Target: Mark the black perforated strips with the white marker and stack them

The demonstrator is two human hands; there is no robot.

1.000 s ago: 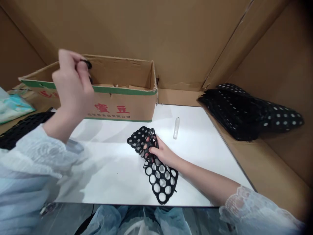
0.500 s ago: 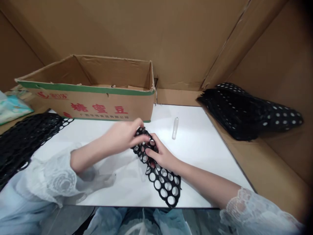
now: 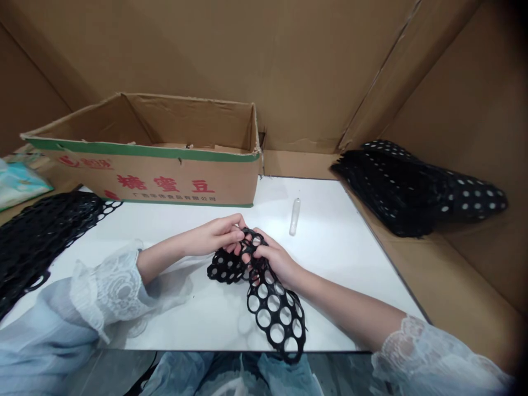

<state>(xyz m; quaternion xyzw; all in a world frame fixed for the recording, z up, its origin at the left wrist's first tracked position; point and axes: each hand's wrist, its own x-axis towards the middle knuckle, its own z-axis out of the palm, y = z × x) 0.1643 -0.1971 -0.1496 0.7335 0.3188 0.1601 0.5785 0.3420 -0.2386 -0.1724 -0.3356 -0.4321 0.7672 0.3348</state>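
Observation:
A strip of black mesh with round holes is bunched between my two hands over the white tabletop. My left hand pinches its upper edge with thumb and fingers. From the other side my right hand grips the gathered middle, thumb on top. One part of the mesh droops to the left below my left hand; a longer tail hangs toward the table's front edge. Some fingertips are hidden behind the folds. Beyond my right hand a small clear tube lies on the table.
An uncovered cardboard box with red lettering stands at the back left. Black mesh pieces lie in a pile at left, near a blue-white packet. Folded black dotted material rests at right against the cardboard wall.
My left hand has come down slightly and now pinches the mesh instead of reaching over it. The mesh's upper part has folded over to the left, and its tail hangs a little lower.

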